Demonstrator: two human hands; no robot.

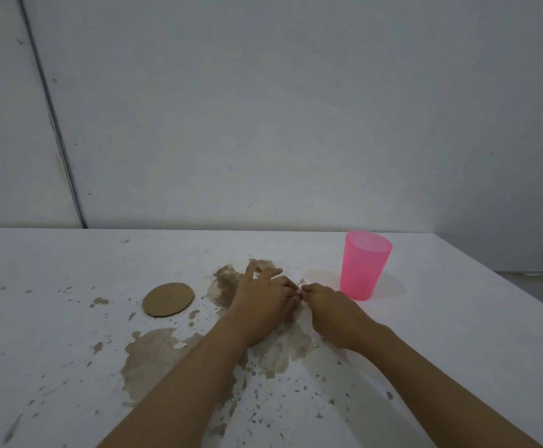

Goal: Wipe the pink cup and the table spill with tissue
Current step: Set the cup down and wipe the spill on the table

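Both hands meet over the middle of the white tabletop [70, 270]. The left hand [263, 299] lies palm down with its fingers spread, pressing on a pale tissue [301, 331] that is hard to tell from the white surface. The right hand [328, 305] has its fingertips pinched together on the tissue's far edge, touching the left hand's fingers. The pink cup [364, 265] stands upright just beside the right hand, close to the tabletop's far edge and the wall [263, 108]. The brown spill [154, 354] spreads under and to the left of the forearms, with splatter toward the near edge. A round brown coaster [168, 299] lies left of the hands, apart from them. Bare tabletop lies open to the far left and right of the cup
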